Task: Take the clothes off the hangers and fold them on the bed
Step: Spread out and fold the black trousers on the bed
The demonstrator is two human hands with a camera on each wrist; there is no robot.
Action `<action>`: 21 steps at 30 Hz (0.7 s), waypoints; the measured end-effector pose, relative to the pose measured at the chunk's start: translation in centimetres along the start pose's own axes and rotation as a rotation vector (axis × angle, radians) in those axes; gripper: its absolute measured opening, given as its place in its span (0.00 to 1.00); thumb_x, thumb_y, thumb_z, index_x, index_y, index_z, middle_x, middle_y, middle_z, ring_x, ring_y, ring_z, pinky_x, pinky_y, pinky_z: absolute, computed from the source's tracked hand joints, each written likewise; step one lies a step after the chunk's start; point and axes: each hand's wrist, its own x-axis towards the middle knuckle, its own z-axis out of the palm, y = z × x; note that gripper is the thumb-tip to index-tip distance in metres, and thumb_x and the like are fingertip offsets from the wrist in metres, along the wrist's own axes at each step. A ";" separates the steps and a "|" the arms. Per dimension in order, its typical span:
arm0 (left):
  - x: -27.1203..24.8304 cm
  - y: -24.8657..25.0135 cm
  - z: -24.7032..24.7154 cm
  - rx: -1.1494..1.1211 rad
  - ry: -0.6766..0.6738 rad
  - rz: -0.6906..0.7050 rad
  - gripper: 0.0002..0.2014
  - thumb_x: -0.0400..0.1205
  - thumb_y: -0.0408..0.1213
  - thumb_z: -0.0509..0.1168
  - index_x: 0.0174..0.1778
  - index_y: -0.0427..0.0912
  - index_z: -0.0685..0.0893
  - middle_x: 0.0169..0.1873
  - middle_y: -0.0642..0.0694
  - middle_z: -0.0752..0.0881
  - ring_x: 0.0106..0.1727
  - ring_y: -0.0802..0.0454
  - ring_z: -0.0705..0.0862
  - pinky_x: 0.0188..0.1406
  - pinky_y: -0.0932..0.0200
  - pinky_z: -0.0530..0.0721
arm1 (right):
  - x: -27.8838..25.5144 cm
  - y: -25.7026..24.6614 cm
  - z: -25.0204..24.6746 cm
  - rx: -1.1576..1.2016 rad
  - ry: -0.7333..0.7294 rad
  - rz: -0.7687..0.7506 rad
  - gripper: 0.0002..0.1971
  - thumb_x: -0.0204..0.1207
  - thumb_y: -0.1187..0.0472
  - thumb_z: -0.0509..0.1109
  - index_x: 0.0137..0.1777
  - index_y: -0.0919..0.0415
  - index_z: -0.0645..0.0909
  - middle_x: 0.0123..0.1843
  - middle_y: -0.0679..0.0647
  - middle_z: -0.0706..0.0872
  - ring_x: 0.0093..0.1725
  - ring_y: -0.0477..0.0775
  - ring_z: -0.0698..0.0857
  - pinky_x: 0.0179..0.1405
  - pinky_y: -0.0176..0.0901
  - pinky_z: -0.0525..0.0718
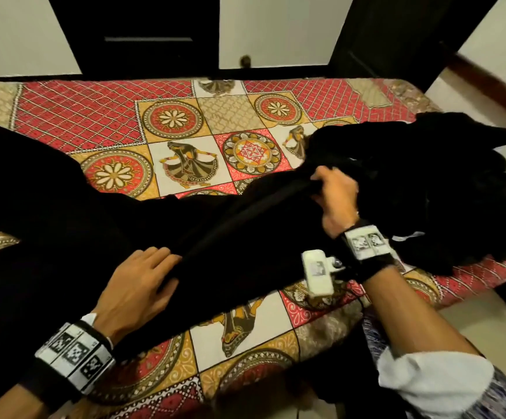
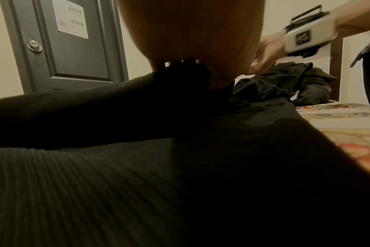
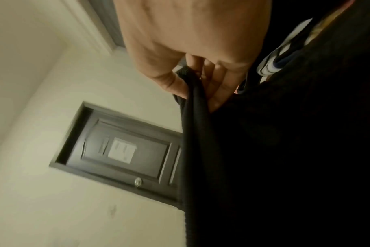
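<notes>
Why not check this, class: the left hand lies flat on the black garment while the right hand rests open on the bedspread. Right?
Not quite. The left hand does lie flat on the black garment, but the right hand pinches a fold of that garment, clear in the right wrist view.

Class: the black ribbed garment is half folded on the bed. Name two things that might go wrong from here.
The right hand grips only one edge of the black ribbed garment, so the fold may skew. That hand works beside the black clothes pile, which may snag or get dragged in.
</notes>
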 end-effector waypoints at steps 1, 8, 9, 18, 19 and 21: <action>0.1 0.2 -0.2 -0.004 0.021 -0.026 0.19 0.80 0.44 0.60 0.61 0.38 0.86 0.51 0.44 0.83 0.48 0.40 0.83 0.45 0.48 0.79 | 0.0 -0.4 -1.7 0.084 0.056 0.065 0.10 0.66 0.70 0.71 0.30 0.55 0.79 0.29 0.46 0.79 0.33 0.45 0.78 0.30 0.39 0.75; -0.3 -0.2 -0.7 0.041 -0.040 -0.050 0.18 0.77 0.42 0.58 0.53 0.38 0.87 0.50 0.43 0.85 0.47 0.38 0.83 0.42 0.45 0.81 | -0.1 3.6 -8.6 0.049 0.036 0.569 0.12 0.71 0.65 0.63 0.54 0.58 0.78 0.49 0.54 0.83 0.40 0.53 0.82 0.39 0.46 0.85; -0.5 0.2 -0.8 0.034 -0.047 -0.037 0.18 0.77 0.42 0.57 0.52 0.39 0.88 0.50 0.43 0.86 0.47 0.39 0.84 0.42 0.46 0.82 | 0.1 3.7 -8.8 0.068 0.026 0.594 0.13 0.73 0.58 0.66 0.57 0.59 0.79 0.51 0.55 0.83 0.45 0.54 0.83 0.43 0.47 0.86; -2.1 1.5 -0.8 0.037 -0.096 -0.075 0.19 0.77 0.44 0.58 0.57 0.43 0.88 0.50 0.48 0.85 0.48 0.44 0.84 0.44 0.50 0.83 | 1.0 5.0 -8.6 -0.107 0.210 0.438 0.18 0.65 0.59 0.73 0.56 0.63 0.82 0.60 0.56 0.87 0.59 0.61 0.85 0.41 0.50 0.86; -2.1 1.1 -0.5 0.061 -0.111 -0.093 0.19 0.76 0.43 0.58 0.57 0.42 0.87 0.49 0.46 0.85 0.47 0.43 0.84 0.44 0.48 0.82 | 1.0 5.3 -9.2 -0.085 0.258 0.417 0.20 0.60 0.59 0.71 0.53 0.63 0.83 0.57 0.57 0.89 0.57 0.64 0.87 0.40 0.53 0.88; -2.0 -0.1 -0.2 0.143 -0.148 -0.141 0.18 0.71 0.41 0.61 0.53 0.39 0.87 0.46 0.43 0.85 0.46 0.38 0.83 0.44 0.44 0.79 | 1.6 6.7 -10.4 -0.133 0.293 0.387 0.15 0.55 0.59 0.69 0.44 0.60 0.82 0.48 0.57 0.89 0.52 0.65 0.89 0.48 0.62 0.92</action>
